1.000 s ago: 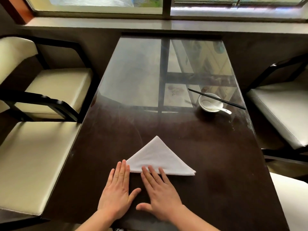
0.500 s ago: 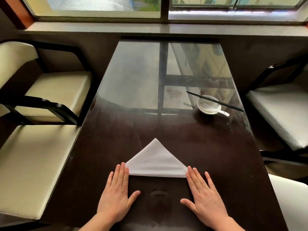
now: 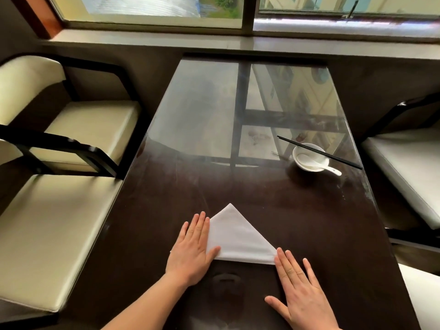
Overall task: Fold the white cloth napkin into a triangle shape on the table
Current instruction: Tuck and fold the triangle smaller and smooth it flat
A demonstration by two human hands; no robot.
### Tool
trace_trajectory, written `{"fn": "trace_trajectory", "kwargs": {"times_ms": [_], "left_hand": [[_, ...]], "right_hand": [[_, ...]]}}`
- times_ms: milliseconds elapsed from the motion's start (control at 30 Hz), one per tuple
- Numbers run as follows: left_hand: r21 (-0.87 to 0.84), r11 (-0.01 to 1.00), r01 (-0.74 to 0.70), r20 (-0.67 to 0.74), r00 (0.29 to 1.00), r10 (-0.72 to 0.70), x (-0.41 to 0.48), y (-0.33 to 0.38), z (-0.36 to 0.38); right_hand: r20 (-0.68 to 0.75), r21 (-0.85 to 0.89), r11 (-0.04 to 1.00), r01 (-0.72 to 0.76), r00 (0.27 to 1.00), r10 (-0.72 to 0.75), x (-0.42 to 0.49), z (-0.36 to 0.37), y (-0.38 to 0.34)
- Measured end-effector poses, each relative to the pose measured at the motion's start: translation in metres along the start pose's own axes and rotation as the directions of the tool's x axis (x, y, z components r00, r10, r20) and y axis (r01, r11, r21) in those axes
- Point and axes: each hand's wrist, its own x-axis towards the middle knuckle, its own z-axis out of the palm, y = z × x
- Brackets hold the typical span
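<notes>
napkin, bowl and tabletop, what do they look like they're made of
Napkin: white woven cloth, matte, with crisp fold edges. Bowl: glossy white, probably ceramic, like the spoon in it. Tabletop: dark brown, possibly wood under glass or a lacquer coat, since it mirrors the window.

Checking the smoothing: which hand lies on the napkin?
The left hand: it overlaps the white napkin; the right hand lies on the table.
</notes>
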Motion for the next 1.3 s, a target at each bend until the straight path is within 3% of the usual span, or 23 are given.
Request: {"fn": "trace_trajectory", "kwargs": {"times_ms": [200, 333, 467, 667, 767, 1033, 1167, 1300], "left_hand": [[0.023, 0.996, 0.082, 0.016, 0.996, -0.082, -0.037, -0.030, 0.015], [0.038, 0.996, 0.077, 0.005, 0.997, -0.078, -0.036, -0.029, 0.016], [0.029, 0.998, 0.060, -0.014, 0.998, -0.059, -0.036, -0.031, 0.019], [0.022, 0.999, 0.049, -0.030, 0.998, -0.048, -0.036, -0.031, 0.021], [0.021, 0.999, 0.045, -0.043, 0.998, -0.044, -0.035, -0.032, 0.021], [0.003, 0.999, 0.043, -0.080, 0.996, -0.042, -0.034, -0.031, 0.019], [-0.008, 0.998, 0.056, -0.068, 0.996, -0.056, -0.035, -0.031, 0.017], [0.000, 0.998, 0.056, -0.049, 0.997, -0.056, -0.034, -0.028, 0.017]], "right_hand": [[0.052, 0.027, 0.999, -0.018, 0.999, 0.017, 0.003, -0.005, -0.001], [-0.052, 0.077, 0.997, 0.008, 0.999, -0.004, 0.025, -0.030, -0.016], [-0.057, 0.081, 0.987, 0.141, 0.989, -0.136, 0.101, -0.048, -0.068], [0.094, 0.055, 0.949, 0.312, 0.944, -0.315, 0.172, -0.031, -0.110], [0.089, -0.005, 0.970, 0.243, 0.966, -0.242, 0.180, -0.024, -0.092], [0.096, 0.076, 0.997, -0.032, 0.995, 0.024, 0.193, -0.031, -0.073], [0.002, 0.057, 0.998, 0.004, 1.000, -0.004, 0.178, -0.036, -0.071], [0.049, 0.038, 0.997, 0.068, 0.996, -0.069, 0.162, -0.024, -0.070]]}}
